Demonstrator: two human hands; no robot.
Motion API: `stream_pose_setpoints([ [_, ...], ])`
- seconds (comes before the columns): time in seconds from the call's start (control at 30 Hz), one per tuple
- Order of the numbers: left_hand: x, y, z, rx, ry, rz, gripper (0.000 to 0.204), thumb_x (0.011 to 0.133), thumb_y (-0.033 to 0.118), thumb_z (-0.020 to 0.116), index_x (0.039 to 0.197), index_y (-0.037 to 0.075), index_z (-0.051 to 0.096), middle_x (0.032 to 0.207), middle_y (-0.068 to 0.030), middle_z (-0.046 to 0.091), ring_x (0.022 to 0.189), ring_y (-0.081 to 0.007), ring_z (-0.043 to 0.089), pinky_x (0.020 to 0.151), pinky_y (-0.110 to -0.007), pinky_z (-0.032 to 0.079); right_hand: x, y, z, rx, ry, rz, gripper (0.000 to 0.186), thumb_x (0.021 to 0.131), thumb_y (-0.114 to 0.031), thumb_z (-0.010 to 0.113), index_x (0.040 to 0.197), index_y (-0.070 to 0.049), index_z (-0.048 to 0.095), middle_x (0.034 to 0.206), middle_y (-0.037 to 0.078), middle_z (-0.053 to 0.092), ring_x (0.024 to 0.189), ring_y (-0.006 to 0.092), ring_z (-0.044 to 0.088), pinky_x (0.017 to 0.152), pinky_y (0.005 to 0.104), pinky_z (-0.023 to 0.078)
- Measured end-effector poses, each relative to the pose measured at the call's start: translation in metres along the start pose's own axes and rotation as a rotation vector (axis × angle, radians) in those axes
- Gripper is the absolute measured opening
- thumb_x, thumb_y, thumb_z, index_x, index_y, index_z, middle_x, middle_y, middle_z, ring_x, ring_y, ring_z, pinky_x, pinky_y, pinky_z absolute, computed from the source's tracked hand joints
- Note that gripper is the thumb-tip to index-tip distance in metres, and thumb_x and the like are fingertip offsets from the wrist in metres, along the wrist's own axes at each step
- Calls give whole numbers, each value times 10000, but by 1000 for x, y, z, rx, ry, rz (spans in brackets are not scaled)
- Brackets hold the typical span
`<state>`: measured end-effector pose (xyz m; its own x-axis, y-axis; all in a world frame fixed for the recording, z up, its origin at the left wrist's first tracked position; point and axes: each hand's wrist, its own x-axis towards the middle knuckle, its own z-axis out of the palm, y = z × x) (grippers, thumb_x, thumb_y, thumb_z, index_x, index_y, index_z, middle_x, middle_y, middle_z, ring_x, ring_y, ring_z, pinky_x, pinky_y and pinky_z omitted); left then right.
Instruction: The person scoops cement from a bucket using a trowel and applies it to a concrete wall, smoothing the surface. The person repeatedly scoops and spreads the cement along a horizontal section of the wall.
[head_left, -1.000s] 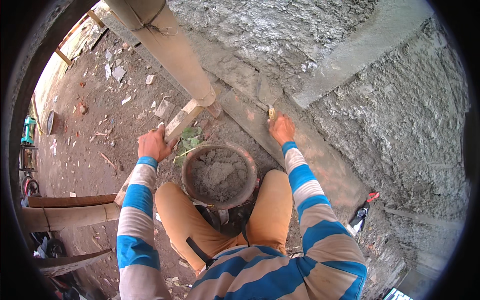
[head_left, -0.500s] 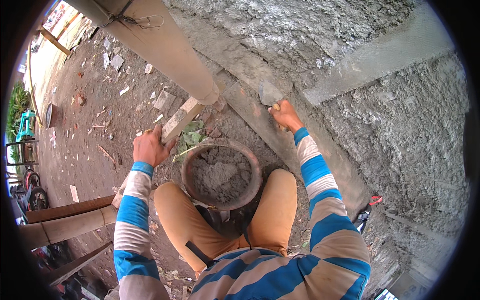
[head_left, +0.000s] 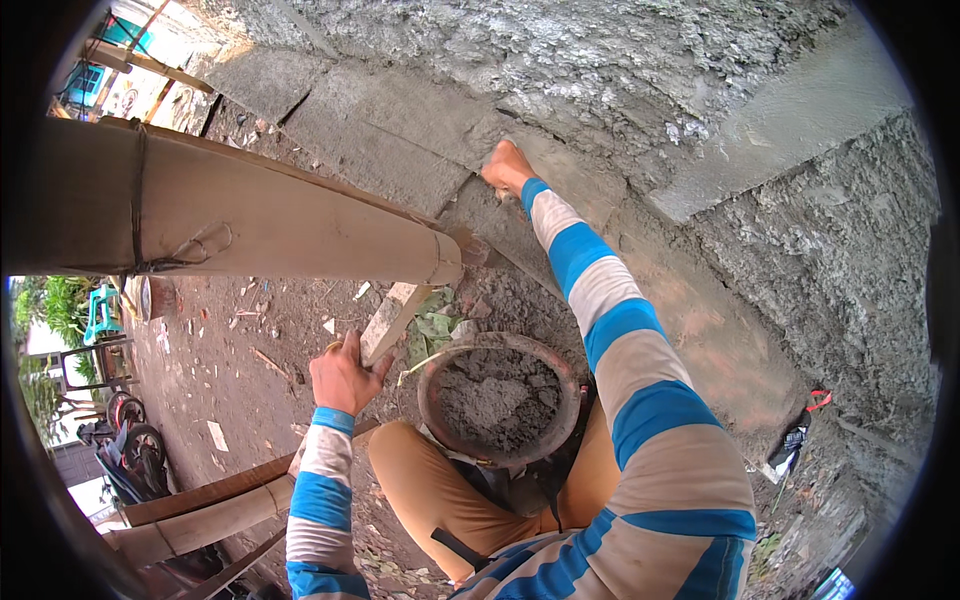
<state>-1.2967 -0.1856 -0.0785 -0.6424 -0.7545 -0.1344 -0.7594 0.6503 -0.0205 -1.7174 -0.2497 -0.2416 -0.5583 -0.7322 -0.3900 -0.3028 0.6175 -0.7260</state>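
A round bowl (head_left: 428, 397) sits at 6 o'clock of the view, holding lumpy gray cement (head_left: 498, 402). From it, the left hand (head_left: 345, 380) clamps a wooden bar (head_left: 390, 322) at 9; the right hand (head_left: 509, 170), at 12, is curled closed, its grip hidden. A bucket (head_left: 158, 296) stands between 9 and 10.

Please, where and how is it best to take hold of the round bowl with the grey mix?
The bowl is probably best gripped by its rim, at the left and right sides, coming from above: the round lip is exposed there, while grey mix fills the middle and the person's legs crowd the near side.
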Motion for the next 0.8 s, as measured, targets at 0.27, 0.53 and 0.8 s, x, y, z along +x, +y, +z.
stream_pose_setpoints([
  [0.27, 1, 2, 0, -22, 89, 38, 534, 786, 511, 818, 1007, 45, 678, 706, -159, 681, 668, -356, 696, 612, -457, 560, 79, -4, 17, 13, 101, -119, 366, 812, -200, 712, 1063, 65, 680, 1141, 293, 698, 1122, 415, 676, 953, 435, 548],
  [0.53, 0, -2, 3, -25, 66, 19, 545, 802, 531, 801, 1025, 49, 684, 714, -159, 682, 669, -358, 697, 609, -457, 555, 64, 29, 18, 23, 197, -226, 443, 832, -259, 727, 1124, 73, 696, 1081, 279, 729, 1058, 395, 711, 912, 412, 554],
  [0.8, 1, -3, 5, -38, 59, 21, 567, 796, 507, 806, 1064, 24, 677, 725, -176, 698, 703, -384, 707, 662, -481, 563, -45, 27, -57, -90, 93, -265, 553, 877, -221, 722, 1312, 105, 623, 1184, 289, 712, 1112, 365, 707, 982, 394, 526],
])
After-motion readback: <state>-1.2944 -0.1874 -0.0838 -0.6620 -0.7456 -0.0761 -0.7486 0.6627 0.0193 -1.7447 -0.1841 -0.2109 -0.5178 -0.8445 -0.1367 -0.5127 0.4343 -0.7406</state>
